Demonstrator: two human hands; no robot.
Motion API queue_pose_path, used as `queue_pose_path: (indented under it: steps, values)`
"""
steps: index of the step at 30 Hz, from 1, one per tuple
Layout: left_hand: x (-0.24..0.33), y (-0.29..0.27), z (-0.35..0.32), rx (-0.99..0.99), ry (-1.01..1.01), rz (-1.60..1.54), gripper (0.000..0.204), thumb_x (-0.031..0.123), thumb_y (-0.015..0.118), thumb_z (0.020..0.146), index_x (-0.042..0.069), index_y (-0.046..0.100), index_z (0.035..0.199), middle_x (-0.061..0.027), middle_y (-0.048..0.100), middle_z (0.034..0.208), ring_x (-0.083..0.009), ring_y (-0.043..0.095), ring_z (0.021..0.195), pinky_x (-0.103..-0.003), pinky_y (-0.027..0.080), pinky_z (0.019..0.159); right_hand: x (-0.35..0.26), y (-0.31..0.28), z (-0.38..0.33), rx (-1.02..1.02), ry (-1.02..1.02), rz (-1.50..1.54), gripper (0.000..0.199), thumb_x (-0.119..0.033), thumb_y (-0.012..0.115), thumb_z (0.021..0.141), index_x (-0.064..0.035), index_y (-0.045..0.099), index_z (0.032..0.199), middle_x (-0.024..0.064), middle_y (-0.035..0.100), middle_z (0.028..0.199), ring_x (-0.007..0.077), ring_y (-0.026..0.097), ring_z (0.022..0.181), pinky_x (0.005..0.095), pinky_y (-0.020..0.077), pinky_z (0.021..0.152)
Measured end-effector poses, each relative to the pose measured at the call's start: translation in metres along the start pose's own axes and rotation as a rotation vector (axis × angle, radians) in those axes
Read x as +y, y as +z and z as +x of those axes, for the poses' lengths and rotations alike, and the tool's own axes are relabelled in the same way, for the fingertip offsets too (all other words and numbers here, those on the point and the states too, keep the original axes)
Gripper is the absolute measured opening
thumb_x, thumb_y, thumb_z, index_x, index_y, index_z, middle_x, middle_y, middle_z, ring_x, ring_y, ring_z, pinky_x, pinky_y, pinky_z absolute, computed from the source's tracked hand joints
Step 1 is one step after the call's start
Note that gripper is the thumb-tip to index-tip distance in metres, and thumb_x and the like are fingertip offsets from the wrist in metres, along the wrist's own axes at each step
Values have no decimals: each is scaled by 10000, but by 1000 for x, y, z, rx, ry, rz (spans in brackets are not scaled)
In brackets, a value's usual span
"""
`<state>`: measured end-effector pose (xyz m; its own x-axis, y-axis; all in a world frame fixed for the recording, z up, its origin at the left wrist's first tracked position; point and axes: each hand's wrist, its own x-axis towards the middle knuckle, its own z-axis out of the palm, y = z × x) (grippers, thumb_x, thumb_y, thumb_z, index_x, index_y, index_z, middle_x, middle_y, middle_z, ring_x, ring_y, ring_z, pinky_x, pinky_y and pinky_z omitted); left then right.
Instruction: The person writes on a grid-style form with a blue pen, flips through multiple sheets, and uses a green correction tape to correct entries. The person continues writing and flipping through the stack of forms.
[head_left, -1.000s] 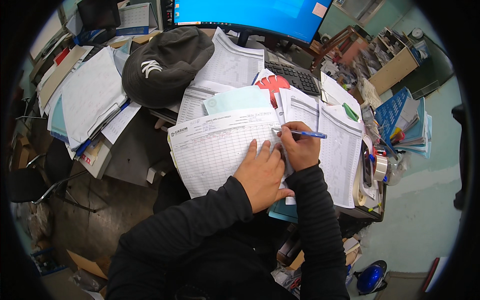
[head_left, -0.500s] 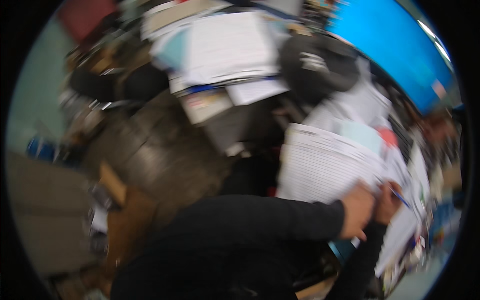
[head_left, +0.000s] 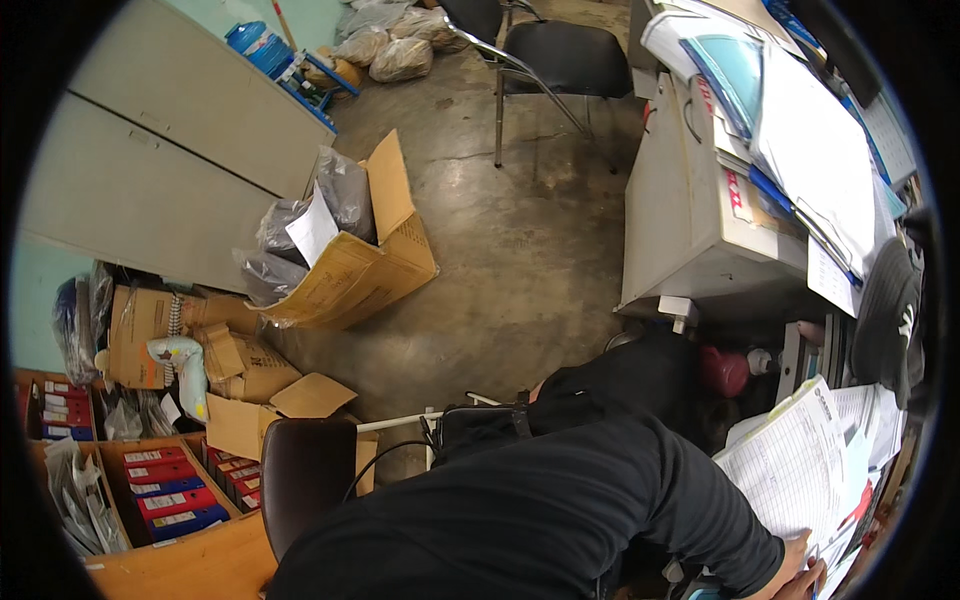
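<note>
At the lower right, a ruled paper form (head_left: 785,465) lies on top of other sheets. My left hand (head_left: 790,562) reaches across in a black sleeve and rests on the form's near edge, its visible fingers stretched out on the paper. Right beside it and partly hidden, my right hand (head_left: 806,581) is closed around a blue pen (head_left: 815,588), of which only a small part shows. The two hands are close together over the papers, near the rim of the view.
A grey cabinet (head_left: 670,215) bears stacked papers (head_left: 815,150), with a dark cap (head_left: 885,315) nearby. An open cardboard box (head_left: 370,275) holds plastic-wrapped things. Beyond stands a black chair (head_left: 565,55). Red and blue binders (head_left: 170,490) fill a wooden shelf at lower left.
The view has swung left, so the papers and both hands now sit farther to the lower right. The picture is sharper, and the floor, box and shelf show more fully.
</note>
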<state>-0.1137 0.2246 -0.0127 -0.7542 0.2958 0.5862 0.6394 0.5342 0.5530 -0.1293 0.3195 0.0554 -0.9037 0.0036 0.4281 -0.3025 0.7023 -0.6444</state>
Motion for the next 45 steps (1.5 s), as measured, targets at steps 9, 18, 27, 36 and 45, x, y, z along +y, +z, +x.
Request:
queue_pose_path:
  steps: [9,18,27,36,45]
  values:
    - [-9,-12,5,37,17,-36,886,650,739,619,-84,616,1099,-326,569,1113,-467,500,1105,-591,268,1029,13,7,4,70,7,37,259,-214,666,910,43,634,896,122,644,772,202,575,672,333,474,606]
    - [-3,-20,-2,55,5,-63,844,624,761,619,-87,618,1050,-298,571,1085,-437,518,1045,-541,335,987,11,10,-4,51,14,64,158,-140,666,902,15,634,907,99,654,776,174,597,688,312,495,617]
    - [13,-59,-29,-7,-22,-239,804,599,783,618,-90,620,1000,-270,574,1057,-406,535,984,-492,401,946,29,-22,-8,102,82,196,66,-65,666,893,-13,634,919,76,665,780,147,620,705,292,515,629]
    - [23,-142,-46,-327,38,290,810,630,533,888,-66,536,1304,-232,484,1416,-402,405,1359,-588,295,1105,-49,26,-13,65,213,413,109,-46,621,905,58,643,930,110,684,783,158,688,731,247,533,652]
    - [28,-137,-50,-336,71,322,813,643,499,897,-59,538,1305,-219,499,1384,-402,413,1348,-587,293,1106,-39,29,-19,56,123,403,85,-54,633,902,29,653,909,91,696,761,96,623,629,228,502,578]
